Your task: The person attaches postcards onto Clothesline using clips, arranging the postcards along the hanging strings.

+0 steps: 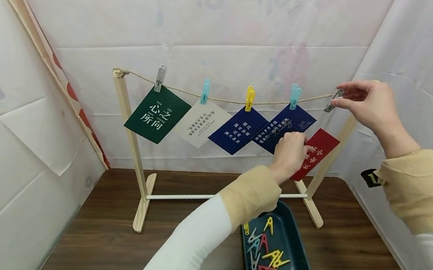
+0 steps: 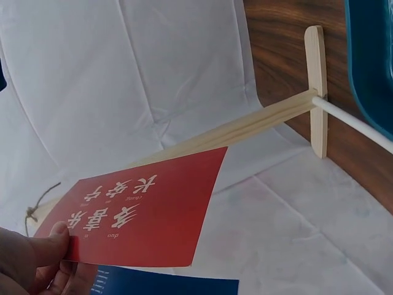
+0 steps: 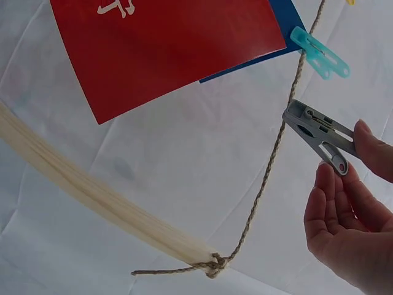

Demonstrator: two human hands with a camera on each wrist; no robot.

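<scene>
My left hand (image 1: 289, 156) pinches a red card (image 1: 321, 148) with white lettering by its edge, thumb on the printed face in the left wrist view. The card hangs below the right end of a twine line (image 3: 261, 190), apart from it. Between thumb and fingertips my right hand (image 1: 376, 105) grips a grey clothespin (image 3: 322, 132), whose nose is right at the twine. A dark blue card (image 1: 280, 128), partly behind my left hand, hangs nearby from a light blue clothespin (image 1: 295, 95).
Also clipped along the line are a green card (image 1: 158, 113), a cream card (image 1: 203, 124) and another blue card (image 1: 239, 130). A wooden stand (image 1: 130, 143) carries the twine. On the brown table (image 1: 102, 237), a dark teal tray (image 1: 303, 267) holds several coloured clothespins. White cloth (image 1: 209, 55) surrounds the table.
</scene>
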